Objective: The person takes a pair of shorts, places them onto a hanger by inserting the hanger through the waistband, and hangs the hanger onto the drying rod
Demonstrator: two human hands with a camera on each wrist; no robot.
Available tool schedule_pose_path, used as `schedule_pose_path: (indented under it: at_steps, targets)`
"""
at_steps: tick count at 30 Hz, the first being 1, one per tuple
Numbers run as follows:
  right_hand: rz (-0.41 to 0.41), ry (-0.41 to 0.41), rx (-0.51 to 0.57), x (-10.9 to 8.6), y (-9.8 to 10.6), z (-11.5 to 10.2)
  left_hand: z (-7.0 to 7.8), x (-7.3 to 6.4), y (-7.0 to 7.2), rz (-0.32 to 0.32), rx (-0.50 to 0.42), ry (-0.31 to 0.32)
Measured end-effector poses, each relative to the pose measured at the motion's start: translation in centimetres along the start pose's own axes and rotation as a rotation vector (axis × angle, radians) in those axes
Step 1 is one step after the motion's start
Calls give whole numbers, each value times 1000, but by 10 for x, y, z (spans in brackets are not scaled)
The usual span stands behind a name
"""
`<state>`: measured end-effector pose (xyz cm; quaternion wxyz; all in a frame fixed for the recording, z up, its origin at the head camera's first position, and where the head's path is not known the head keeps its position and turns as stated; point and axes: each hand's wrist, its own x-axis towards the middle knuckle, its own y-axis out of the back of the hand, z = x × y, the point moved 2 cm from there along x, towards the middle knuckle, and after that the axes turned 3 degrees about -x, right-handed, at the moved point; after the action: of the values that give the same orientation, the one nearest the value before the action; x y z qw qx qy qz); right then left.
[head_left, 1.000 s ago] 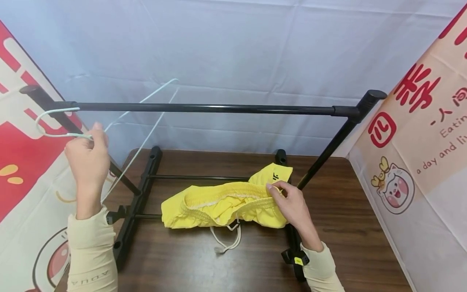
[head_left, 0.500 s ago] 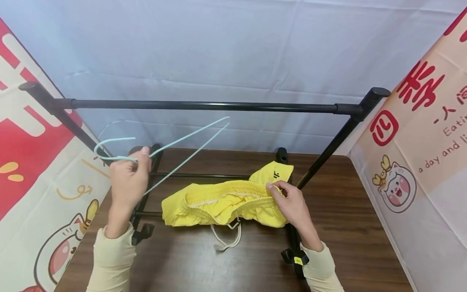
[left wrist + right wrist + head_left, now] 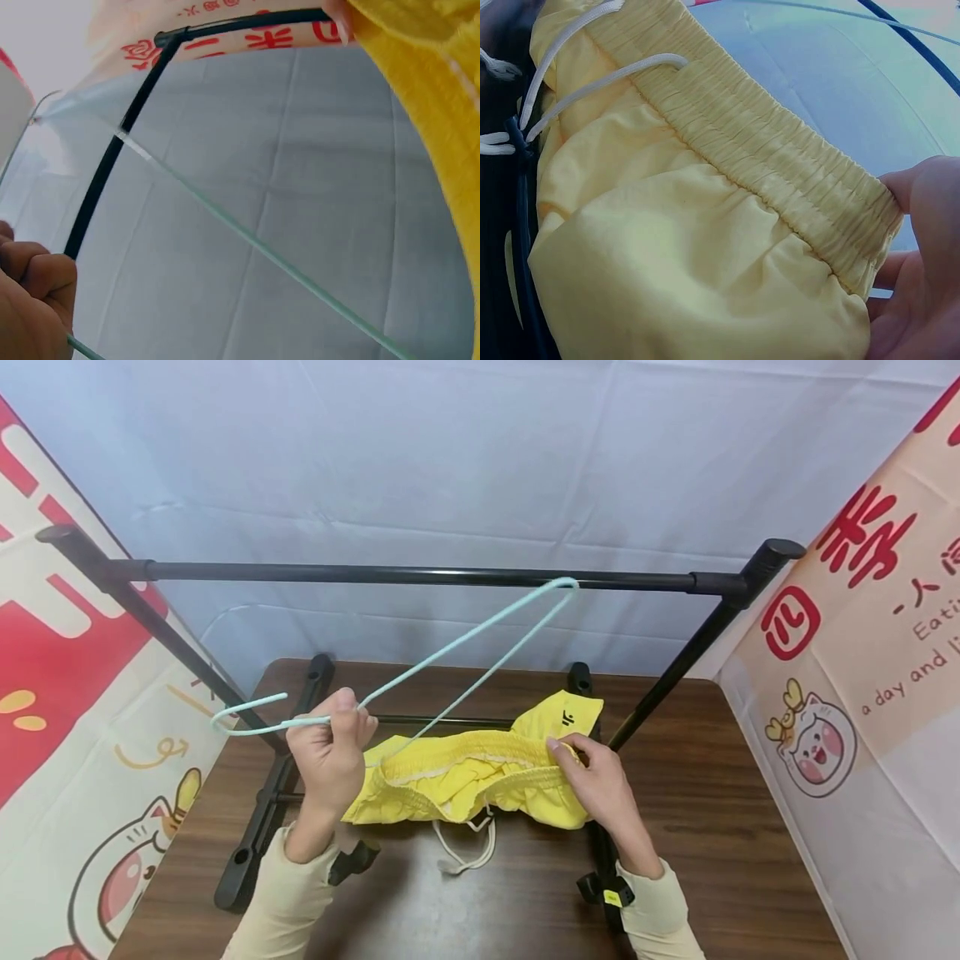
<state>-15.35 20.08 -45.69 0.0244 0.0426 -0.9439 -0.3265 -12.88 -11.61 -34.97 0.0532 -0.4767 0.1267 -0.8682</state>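
Observation:
My left hand (image 3: 330, 752) grips a pale mint clothes hanger (image 3: 465, 639) near its hook, which points left. The hanger's long body slants up to the right, its far corner in front of the black rail. Yellow shorts (image 3: 457, 768) with an elastic waistband and a white drawstring (image 3: 476, 856) lie below, waist opening facing up. My right hand (image 3: 600, 781) pinches the waistband's right end between thumb and fingers; the right wrist view shows the gathered waistband (image 3: 780, 165) there. In the left wrist view, the hanger's thin bar (image 3: 255, 244) crosses in front of the backdrop.
A black rack with a top rail (image 3: 420, 574) and slanted posts stands on the brown wooden table (image 3: 735, 827). Its lower crossbars run behind and under the shorts. A pale cloth backdrop (image 3: 450, 460) hangs behind, with printed banners (image 3: 870, 635) at both sides.
My left hand has carried the hanger right and down, from the rack's left post to above the shorts' left end. The right hand and the shorts have stayed in place.

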Motion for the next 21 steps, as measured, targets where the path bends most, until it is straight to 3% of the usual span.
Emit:
schedule_pose_path:
  at_steps: [3, 5, 7, 10, 12, 14, 16, 18, 21]
  targets:
    - [-3, 4, 0, -1, -1, 0, -9, -4, -3, 40, -86, 19]
    - [-8, 8, -1, -1, -1, 1, -18, -10, -3, 47, -87, 66]
    - [-11, 7, 2, -1, -1, 2, -30, -18, -2, 19, -1, 123]
    - [-3, 2, 6, -1, 0, 2, -47, -33, 1, -75, 160, 211]
    - [1, -3, 7, -1, 0, 2, -54, -42, 3, -140, 265, 240]
    - [2, -1, 5, 0, 0, 2, -57, -48, 4, -172, 297, 260]
    - [1, 7, 2, 1, -1, 2, -58, -51, 4, -179, 292, 271]
    - [1, 16, 4, 1, 0, 2, -58, -51, 3, -179, 231, 301]
    - [6, 19, 12, 1, 1, 3, -58, -50, 0, -193, 177, 390]
